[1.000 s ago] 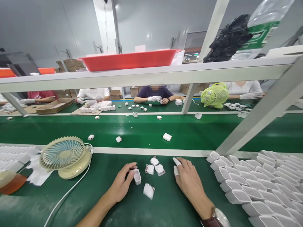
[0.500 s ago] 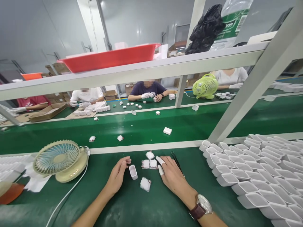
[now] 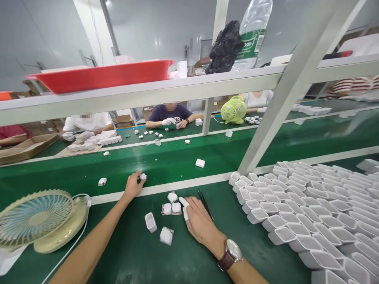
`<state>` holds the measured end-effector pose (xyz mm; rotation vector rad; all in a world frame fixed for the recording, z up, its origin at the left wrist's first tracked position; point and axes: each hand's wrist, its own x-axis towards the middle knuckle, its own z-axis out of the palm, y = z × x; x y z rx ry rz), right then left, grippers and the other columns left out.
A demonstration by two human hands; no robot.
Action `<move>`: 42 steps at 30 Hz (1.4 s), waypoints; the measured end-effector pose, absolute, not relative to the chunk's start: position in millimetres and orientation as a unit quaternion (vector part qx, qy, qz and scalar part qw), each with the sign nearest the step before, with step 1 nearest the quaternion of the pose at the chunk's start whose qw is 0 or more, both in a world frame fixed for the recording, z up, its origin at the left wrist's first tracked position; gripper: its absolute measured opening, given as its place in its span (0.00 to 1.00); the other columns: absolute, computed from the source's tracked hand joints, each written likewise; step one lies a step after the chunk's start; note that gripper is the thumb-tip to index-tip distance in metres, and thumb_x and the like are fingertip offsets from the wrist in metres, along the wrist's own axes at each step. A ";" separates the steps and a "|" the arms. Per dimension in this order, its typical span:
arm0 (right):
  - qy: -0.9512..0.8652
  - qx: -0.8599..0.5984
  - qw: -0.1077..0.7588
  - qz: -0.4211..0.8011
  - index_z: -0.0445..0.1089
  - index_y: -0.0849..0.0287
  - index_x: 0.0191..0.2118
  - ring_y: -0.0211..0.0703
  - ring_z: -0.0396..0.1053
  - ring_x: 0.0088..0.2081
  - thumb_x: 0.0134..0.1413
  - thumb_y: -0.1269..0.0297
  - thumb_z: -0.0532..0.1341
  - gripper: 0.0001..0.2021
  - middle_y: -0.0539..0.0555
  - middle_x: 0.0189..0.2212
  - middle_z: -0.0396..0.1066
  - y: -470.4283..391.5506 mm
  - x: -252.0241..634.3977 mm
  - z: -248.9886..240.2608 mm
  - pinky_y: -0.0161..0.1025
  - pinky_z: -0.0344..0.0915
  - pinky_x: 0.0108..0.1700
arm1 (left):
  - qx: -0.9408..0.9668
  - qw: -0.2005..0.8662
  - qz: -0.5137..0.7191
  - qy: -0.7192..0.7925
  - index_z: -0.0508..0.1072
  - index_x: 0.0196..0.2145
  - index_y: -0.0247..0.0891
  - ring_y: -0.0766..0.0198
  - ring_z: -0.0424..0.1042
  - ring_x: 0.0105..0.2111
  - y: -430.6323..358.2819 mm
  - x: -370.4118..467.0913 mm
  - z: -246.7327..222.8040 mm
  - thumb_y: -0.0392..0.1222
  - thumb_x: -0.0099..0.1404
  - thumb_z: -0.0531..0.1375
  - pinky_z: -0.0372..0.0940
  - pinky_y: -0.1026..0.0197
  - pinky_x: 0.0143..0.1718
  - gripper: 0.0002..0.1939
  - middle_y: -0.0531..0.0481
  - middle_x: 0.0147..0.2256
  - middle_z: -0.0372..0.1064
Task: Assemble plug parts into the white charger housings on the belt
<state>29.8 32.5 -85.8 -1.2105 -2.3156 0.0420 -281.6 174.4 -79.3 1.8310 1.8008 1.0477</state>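
Note:
My left hand [image 3: 134, 184] reaches onto the green conveyor belt, its thumb and fingers closed round a small white wrapped piece [image 3: 143, 176]. On the near table, my right hand [image 3: 199, 217] lies with fingers extended, two of them in white finger covers, beside a cluster of white wrapped pieces [image 3: 175, 208]. Another wrapped piece [image 3: 166, 235] lies nearer to me. To its left stands an open white cup [image 3: 151, 222]. Black tweezers [image 3: 205, 204] lie just beyond my right hand.
Many white cups [image 3: 299, 221] fill the right side. A beige fan [image 3: 38, 219] with a cable stands at left. A white frame post [image 3: 266, 114] and shelf cross in front. A white box [image 3: 200, 163] lies on the belt [image 3: 171, 165]. People work opposite.
My left hand has moved from beside the cup forward onto the belt and closed on a wrapped piece. The view has swung right; my right hand stays by the cluster.

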 end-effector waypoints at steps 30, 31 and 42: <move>-0.848 -0.456 0.271 -0.011 0.69 0.60 0.54 0.58 0.69 0.48 0.68 0.69 0.56 0.13 0.64 0.48 0.73 29.7 22.1 -83.4 0.55 0.69 0.52 | 0.527 0.051 0.301 0.793 0.71 0.57 0.32 0.26 0.62 0.64 159.5 -357.4 -53.0 0.48 0.63 0.63 0.58 0.27 0.61 0.27 0.26 0.57 0.71; -0.846 -0.458 0.272 -0.008 0.68 0.60 0.55 0.58 0.69 0.48 0.68 0.70 0.56 0.13 0.64 0.48 0.72 29.8 22.4 -83.1 0.55 0.69 0.52 | 0.532 0.055 0.300 0.790 0.71 0.57 0.34 0.28 0.63 0.63 162.7 -356.1 -53.3 0.47 0.63 0.63 0.58 0.28 0.61 0.26 0.28 0.56 0.73; -0.841 -0.460 0.281 0.036 0.63 0.63 0.62 0.57 0.69 0.50 0.66 0.74 0.54 0.21 0.64 0.51 0.72 35.2 28.7 -84.0 0.55 0.70 0.53 | 0.787 0.241 0.268 0.501 0.71 0.61 0.45 0.55 0.78 0.48 130.3 -219.1 -28.7 0.50 0.63 0.67 0.69 0.53 0.57 0.30 0.48 0.48 0.79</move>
